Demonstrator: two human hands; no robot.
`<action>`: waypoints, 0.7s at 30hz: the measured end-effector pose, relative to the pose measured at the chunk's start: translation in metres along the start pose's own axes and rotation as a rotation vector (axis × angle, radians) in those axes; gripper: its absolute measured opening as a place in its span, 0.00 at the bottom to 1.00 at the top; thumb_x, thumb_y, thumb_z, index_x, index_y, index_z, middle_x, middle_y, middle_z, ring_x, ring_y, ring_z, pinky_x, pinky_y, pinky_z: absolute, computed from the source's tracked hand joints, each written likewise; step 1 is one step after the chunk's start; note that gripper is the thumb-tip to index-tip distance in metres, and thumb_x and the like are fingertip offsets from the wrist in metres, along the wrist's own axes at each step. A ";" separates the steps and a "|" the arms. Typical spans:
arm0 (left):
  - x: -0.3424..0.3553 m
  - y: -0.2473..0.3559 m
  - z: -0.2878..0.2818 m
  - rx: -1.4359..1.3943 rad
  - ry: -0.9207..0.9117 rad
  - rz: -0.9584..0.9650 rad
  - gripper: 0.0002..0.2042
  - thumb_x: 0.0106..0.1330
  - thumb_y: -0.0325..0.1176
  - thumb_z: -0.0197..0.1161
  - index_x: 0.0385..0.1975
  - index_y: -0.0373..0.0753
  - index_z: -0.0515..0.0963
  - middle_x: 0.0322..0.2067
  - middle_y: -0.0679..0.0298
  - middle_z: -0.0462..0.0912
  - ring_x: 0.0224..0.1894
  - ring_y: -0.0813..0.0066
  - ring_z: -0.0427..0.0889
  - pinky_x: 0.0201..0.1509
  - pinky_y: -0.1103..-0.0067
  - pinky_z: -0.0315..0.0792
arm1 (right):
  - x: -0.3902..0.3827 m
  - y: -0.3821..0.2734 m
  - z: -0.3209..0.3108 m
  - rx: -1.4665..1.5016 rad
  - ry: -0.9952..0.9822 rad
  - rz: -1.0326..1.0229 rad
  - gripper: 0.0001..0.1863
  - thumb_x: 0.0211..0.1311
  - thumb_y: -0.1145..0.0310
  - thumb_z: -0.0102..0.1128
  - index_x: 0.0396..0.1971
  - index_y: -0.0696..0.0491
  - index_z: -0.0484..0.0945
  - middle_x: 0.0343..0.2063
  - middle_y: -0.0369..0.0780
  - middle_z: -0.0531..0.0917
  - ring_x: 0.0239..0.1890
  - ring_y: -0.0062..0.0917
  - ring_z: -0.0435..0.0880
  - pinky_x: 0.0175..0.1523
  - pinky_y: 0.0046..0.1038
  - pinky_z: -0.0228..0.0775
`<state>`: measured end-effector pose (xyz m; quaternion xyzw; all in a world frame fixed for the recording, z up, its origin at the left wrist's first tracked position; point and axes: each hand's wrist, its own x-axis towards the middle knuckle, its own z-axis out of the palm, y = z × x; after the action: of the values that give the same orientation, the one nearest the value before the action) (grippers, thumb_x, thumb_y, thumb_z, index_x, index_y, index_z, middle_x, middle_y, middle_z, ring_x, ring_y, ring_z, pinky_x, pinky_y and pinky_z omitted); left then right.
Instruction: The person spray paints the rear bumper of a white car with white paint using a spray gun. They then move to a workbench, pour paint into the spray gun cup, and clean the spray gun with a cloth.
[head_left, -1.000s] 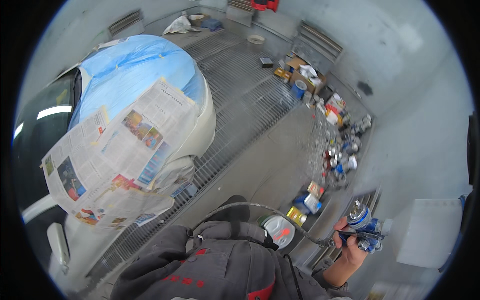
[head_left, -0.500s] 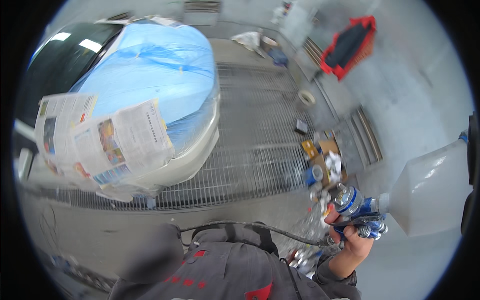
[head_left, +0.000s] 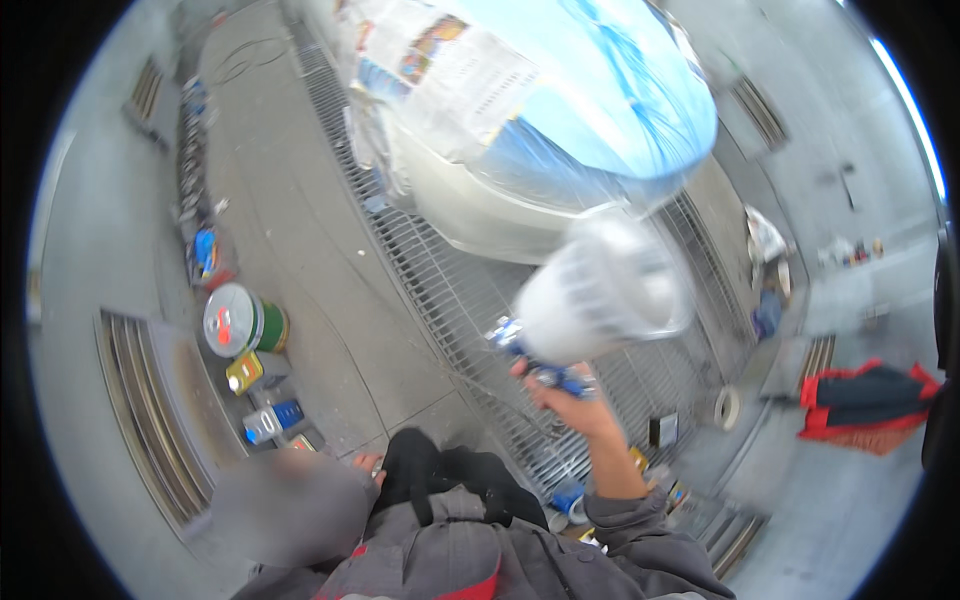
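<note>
My right hand (head_left: 574, 408) is wrapped round the grip of a blue and silver spray gun (head_left: 512, 337), raised in front of me. A large translucent white cup (head_left: 585, 300) sits on the gun, blurred by motion. Beyond it stands a car whose pale bumper (head_left: 440, 195) is bare, while blue plastic film (head_left: 620, 90) and newspaper sheets (head_left: 480, 85) cover the parts above. Low at my left side, fingers of my left hand (head_left: 370, 466) show, curled on something small I cannot make out. A blurred grey shape hides the rest of that hand.
Floor grating (head_left: 420, 270) runs beneath the car. At the left wall stand a green and white bucket (head_left: 262, 325), a yellow can (head_left: 243, 372) and a blue-grey can (head_left: 273, 420). A tape roll (head_left: 728, 408) and a red and black cloth (head_left: 868, 405) are on the right.
My view has swung left, so the car now appears farther up and right. The spray gun has come from my far right to in front of me. Left-hand fingers have come into sight.
</note>
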<state>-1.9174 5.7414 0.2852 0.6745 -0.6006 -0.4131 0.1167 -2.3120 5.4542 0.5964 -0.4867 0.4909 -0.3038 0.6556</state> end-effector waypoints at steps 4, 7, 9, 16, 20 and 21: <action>-0.086 -0.007 0.072 -0.052 0.228 -0.224 0.23 0.67 0.30 0.72 0.62 0.42 0.78 0.53 0.49 0.84 0.53 0.53 0.88 0.58 0.64 0.83 | 0.044 0.119 0.041 -0.495 -0.244 -0.067 0.24 0.64 0.75 0.71 0.60 0.53 0.82 0.52 0.43 0.90 0.56 0.34 0.89 0.59 0.31 0.80; -0.105 -0.031 0.114 -0.501 0.446 -0.464 0.20 0.68 0.25 0.69 0.61 0.40 0.79 0.50 0.54 0.85 0.47 0.64 0.89 0.50 0.70 0.84 | 0.076 0.250 0.083 -0.709 -0.454 -0.459 0.35 0.56 0.74 0.71 0.67 0.51 0.76 0.61 0.46 0.84 0.61 0.44 0.85 0.61 0.39 0.81; -0.110 -0.045 0.125 -0.560 0.657 -0.497 0.18 0.73 0.24 0.61 0.63 0.38 0.78 0.52 0.58 0.83 0.50 0.68 0.86 0.55 0.70 0.83 | 0.091 0.355 0.126 -0.730 -0.506 -0.551 0.39 0.53 0.76 0.69 0.70 0.50 0.73 0.64 0.46 0.82 0.61 0.47 0.84 0.62 0.42 0.80; -0.117 -0.059 0.077 0.009 1.056 -0.105 0.30 0.77 0.47 0.53 0.71 0.30 0.70 0.73 0.43 0.68 0.76 0.43 0.67 0.81 0.55 0.56 | 0.035 0.639 0.296 -0.341 -0.738 -0.498 0.47 0.47 0.83 0.66 0.74 0.56 0.67 0.67 0.53 0.77 0.65 0.53 0.79 0.68 0.43 0.77; -0.133 -0.072 0.103 0.537 0.885 -0.204 0.35 0.70 0.51 0.59 0.69 0.29 0.73 0.74 0.40 0.66 0.77 0.39 0.63 0.79 0.51 0.56 | 0.008 0.695 0.338 -0.277 -0.922 -0.608 0.46 0.49 0.81 0.65 0.74 0.59 0.65 0.67 0.56 0.76 0.66 0.54 0.78 0.68 0.45 0.76; -0.143 -0.077 0.106 0.594 0.890 -0.220 0.37 0.72 0.55 0.57 0.72 0.31 0.70 0.74 0.40 0.65 0.78 0.40 0.63 0.79 0.50 0.57 | 0.011 0.698 0.346 -0.229 -0.895 -0.666 0.46 0.49 0.79 0.67 0.74 0.58 0.65 0.65 0.56 0.77 0.64 0.56 0.78 0.66 0.47 0.76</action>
<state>-1.9272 5.9258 0.2275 0.8470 -0.5100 0.0898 0.1203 -2.0389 5.8010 -0.0454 -0.7645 0.0152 -0.2030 0.6116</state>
